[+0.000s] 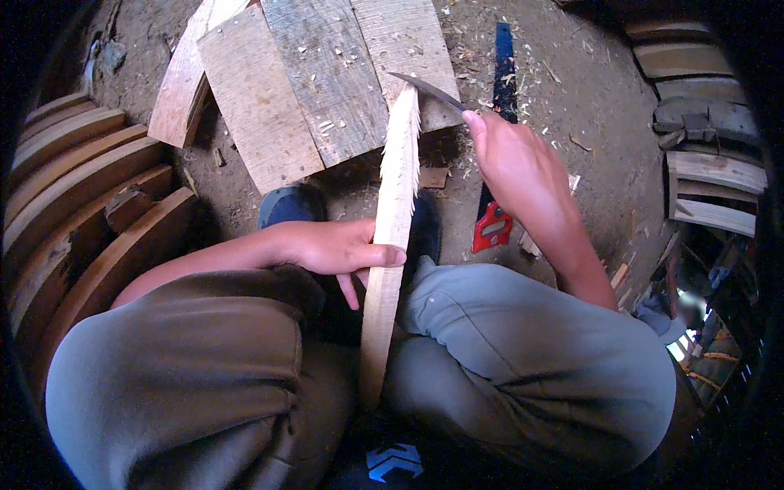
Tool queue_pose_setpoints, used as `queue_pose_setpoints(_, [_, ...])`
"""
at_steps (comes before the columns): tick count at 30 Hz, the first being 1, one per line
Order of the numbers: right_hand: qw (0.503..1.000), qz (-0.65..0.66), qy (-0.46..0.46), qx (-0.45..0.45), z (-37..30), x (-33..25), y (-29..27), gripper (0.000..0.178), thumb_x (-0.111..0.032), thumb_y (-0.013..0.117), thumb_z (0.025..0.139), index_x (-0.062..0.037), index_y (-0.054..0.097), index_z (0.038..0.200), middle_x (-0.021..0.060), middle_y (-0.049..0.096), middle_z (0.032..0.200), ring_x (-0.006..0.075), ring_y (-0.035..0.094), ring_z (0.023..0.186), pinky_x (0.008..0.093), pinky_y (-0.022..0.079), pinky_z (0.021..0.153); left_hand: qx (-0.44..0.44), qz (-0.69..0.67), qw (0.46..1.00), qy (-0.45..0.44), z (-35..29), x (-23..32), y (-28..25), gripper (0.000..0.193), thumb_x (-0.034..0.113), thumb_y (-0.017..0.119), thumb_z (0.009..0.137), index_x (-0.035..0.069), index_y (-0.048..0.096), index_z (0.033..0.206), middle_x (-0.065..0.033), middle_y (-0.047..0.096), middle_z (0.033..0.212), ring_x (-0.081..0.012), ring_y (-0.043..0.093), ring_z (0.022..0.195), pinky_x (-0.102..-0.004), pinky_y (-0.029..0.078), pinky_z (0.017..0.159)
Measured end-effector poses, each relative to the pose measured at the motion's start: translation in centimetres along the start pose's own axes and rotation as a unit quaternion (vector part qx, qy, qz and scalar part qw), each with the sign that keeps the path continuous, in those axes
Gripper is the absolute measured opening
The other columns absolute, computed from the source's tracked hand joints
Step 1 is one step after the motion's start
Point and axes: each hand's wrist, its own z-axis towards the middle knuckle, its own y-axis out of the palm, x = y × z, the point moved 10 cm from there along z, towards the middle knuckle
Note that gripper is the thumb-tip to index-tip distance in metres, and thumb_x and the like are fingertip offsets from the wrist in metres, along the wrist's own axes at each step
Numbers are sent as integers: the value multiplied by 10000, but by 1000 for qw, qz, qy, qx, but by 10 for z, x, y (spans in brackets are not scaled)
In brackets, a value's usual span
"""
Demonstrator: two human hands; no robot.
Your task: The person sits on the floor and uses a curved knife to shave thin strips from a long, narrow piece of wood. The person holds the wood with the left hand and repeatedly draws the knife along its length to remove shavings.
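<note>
A long pale wooden stick point(390, 220) stands tilted between my knees, its far end over the boards. Feathery, curled shavings stick out along both edges of its upper part. My left hand point(347, 249) is closed round its middle, thumb across the top face. In my right hand point(518, 159) is a knife point(433, 90) with a curved, narrow blade; the handle is hidden in my fist. The blade lies across the stick's far tip, pointing left. Whether its edge touches the wood I cannot tell.
Weathered boards point(318, 73) lie ahead, sprinkled with chips. A handsaw with a red handle point(492, 227) rests on the dirt floor point(572, 98) to the right. Curved planks point(98, 188) are stacked at the left, and more timber point(710, 171) at the right. My shoes are under the stick.
</note>
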Motion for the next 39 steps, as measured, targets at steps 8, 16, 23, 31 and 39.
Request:
queue_pose_setpoints(8, [994,-4,-52,96,-3,-9,-6,460,-357,400,1015,-6,630,827,247,653,713,417,667,694,503,538,615,-18,-17,1000,-8,1,-6,0,483,406,454,1003,40,326,1291,-207,560,1195,-338,621,1064,-463,610,754])
queue_pose_setpoints(16, [995,-15,-56,85,10,-14,-5,475,-380,373,1020,-4,629,882,252,654,750,425,658,727,515,525,640,-22,-16,1000,-5,4,-9,-1,473,424,456,1000,47,339,1260,-197,565,1177,-326,627,1055,-452,612,750])
queue_pose_setpoints(23, [998,24,-23,46,15,3,-9,531,-406,313,1023,-7,655,944,267,662,883,451,639,871,541,500,793,-13,-16,1000,12,1,-3,0,489,421,458,1000,37,331,1275,-191,571,1162,-326,639,1031,-450,612,755])
queue_pose_setpoints(31, [1000,16,-18,-5,3,9,-8,542,-428,313,1018,-7,649,954,274,657,920,463,627,889,552,485,811,-27,-31,999,14,4,-6,1,471,406,454,1004,36,330,1269,-199,588,1148,-330,644,1029,-454,609,759])
queue_pose_setpoints(39, [1000,10,-19,-12,1,8,-5,539,-422,317,1020,-7,656,953,274,659,913,459,632,893,540,494,808,-19,-26,999,11,3,-6,-1,468,406,452,1005,35,333,1264,-203,588,1154,-330,643,1033,-451,610,760])
